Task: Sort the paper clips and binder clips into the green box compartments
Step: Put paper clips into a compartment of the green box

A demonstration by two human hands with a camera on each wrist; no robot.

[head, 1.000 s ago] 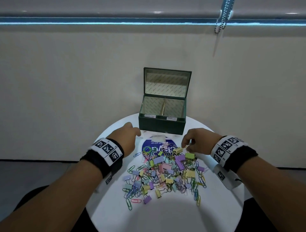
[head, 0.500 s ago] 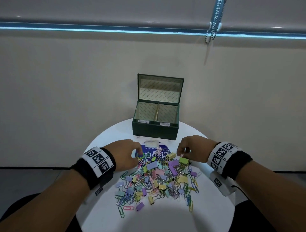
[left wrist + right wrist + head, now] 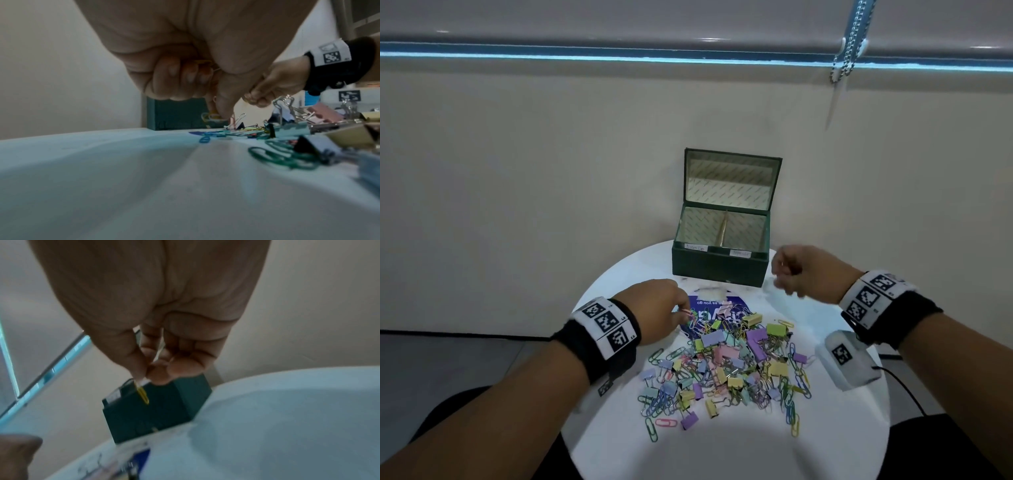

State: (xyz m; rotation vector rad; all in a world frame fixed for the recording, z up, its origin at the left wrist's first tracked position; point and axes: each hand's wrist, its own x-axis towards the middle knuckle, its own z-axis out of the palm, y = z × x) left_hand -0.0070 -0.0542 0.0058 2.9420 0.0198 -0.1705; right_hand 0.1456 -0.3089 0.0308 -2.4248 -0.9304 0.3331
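The open green box (image 3: 717, 270) stands at the table's far edge, a divider (image 3: 722, 229) splitting it into two labelled compartments that look bare. A pile of pastel binder clips and paper clips (image 3: 726, 363) lies mid-table. My left hand (image 3: 683, 313) is at the pile's far left edge, thumb and finger pinching paper clips (image 3: 213, 117); more clips show inside its curled fingers. My right hand (image 3: 777, 274) hovers off the table by the box's right front corner. It pinches a yellow paper clip (image 3: 142, 393) that hangs down before the box (image 3: 156, 408).
The round white table (image 3: 739, 452) has bare surface near me and its edge curves close on both sides. A blue printed sheet (image 3: 705, 308) lies under the pile's far part. A white marker block (image 3: 847, 363) with a black cable sits right. The wall is just behind the box.
My right hand has lifted off the pile's far right edge and moved up toward the box's right side with a paper clip. The left hand stays at the pile's left edge.
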